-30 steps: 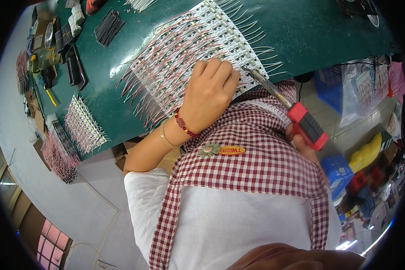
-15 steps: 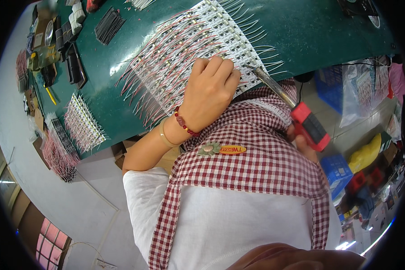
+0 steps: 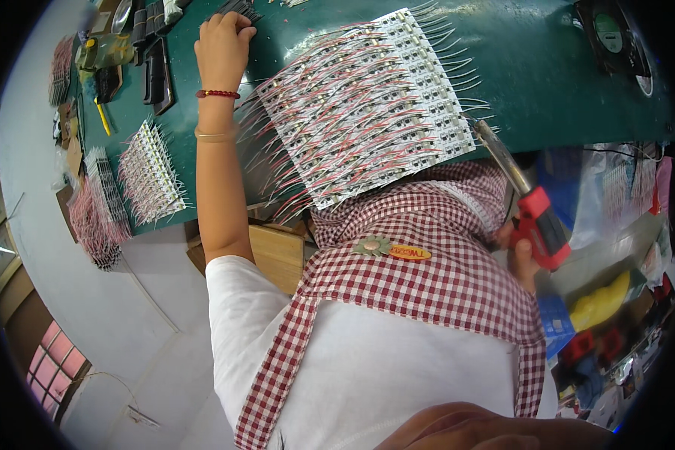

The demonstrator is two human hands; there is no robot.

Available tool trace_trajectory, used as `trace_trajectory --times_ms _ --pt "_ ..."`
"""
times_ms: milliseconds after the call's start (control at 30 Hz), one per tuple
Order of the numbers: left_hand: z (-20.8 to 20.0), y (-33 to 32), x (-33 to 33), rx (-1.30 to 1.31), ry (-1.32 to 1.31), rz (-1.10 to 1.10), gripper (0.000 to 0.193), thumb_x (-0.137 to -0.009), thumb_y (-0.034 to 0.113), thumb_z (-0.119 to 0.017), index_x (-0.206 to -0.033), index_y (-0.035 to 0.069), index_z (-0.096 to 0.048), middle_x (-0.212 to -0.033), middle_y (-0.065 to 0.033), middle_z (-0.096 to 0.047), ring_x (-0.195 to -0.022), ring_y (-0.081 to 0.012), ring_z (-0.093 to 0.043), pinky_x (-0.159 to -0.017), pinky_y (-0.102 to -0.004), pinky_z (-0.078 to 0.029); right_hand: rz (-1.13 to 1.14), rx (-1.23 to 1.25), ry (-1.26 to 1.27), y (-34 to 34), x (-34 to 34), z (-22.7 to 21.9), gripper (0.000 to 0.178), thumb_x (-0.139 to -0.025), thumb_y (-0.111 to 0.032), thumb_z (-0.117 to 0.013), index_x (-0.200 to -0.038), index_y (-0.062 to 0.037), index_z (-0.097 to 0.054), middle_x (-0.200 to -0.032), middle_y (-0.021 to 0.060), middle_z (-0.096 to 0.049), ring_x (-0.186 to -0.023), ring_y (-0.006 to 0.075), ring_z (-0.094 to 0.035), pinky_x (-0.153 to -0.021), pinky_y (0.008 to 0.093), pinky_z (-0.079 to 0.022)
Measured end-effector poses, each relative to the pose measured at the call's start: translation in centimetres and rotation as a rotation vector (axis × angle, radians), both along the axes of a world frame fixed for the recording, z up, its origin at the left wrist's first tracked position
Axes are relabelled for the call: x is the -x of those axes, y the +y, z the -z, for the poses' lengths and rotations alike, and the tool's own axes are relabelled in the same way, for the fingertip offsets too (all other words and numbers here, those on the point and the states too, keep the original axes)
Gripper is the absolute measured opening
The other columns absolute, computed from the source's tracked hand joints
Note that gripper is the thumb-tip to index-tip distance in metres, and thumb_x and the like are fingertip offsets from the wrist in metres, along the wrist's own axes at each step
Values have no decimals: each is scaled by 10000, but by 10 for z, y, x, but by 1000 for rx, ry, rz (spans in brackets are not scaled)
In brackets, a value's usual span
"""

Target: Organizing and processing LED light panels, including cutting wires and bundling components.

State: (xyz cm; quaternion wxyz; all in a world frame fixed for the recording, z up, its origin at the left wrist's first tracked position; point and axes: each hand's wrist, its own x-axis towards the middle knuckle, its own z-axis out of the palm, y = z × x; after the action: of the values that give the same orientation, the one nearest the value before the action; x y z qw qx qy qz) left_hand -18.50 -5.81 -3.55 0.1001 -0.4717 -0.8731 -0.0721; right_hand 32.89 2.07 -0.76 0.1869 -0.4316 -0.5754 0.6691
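Observation:
My left hand (image 3: 225,46) reaches to the far left of the table, its fingers bent closed over a pile of thin black wires (image 3: 241,8); the fingertips are partly hidden. In my right hand (image 3: 523,259) is a soldering iron (image 3: 541,229) with a red and black handle. Its metal tip points at the right edge of a white circuit-board panel (image 3: 382,112), close to the lower corner; I cannot tell whether it touches. Rows of red and white wires stick out across the panel, and more white wires fringe its right side.
A smaller wired panel (image 3: 151,172) and a bundle of wired strips (image 3: 106,202) lie at the green table's (image 3: 517,45) left end. Pouches and tools (image 3: 154,75) sit behind them. A black device (image 3: 611,37) stands far right. Below the table's right edge are bags and blue bins (image 3: 559,184).
My left hand has left the panel and moved far left to the black wires, uncovering the panel. My right hand still holds the soldering iron beside the panel's edge. The whole view has shifted slightly.

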Motion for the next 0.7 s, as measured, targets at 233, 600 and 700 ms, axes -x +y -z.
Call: trace_trajectory --times_ms 233,600,700 --pt "8 0 16 -45 -95 36 114 -771 200 -673 -830 103 -674 -810 -55 -614 -874 -279 -555 -749 -410 -449 58 -109 110 -3 -4 19 627 -848 -476 -612 -1156 52 -473 -680 95 -563 -519 133 -480 -491 254 -380" --pt "12 1 9 -206 -205 -42 116 -778 187 -670 -797 72 -669 -797 -82 -641 -831 -289 -561 -747 -410 -457 46 -124 173 -2 -7 26 598 -859 -439 -614 -1170 50 -467 -703 107 -573 -523 136 -486 -510 262 -407" --pt "17 -2 12 -178 -208 -39 117 -783 189 -665 -797 74 -669 -796 -83 -629 -839 -292 -556 -751 -406 -457 64 -90 160 -4 -8 26 602 -853 -456 -618 -1164 39 -473 -708 104 -575 -530 134 -487 -504 251 -393"
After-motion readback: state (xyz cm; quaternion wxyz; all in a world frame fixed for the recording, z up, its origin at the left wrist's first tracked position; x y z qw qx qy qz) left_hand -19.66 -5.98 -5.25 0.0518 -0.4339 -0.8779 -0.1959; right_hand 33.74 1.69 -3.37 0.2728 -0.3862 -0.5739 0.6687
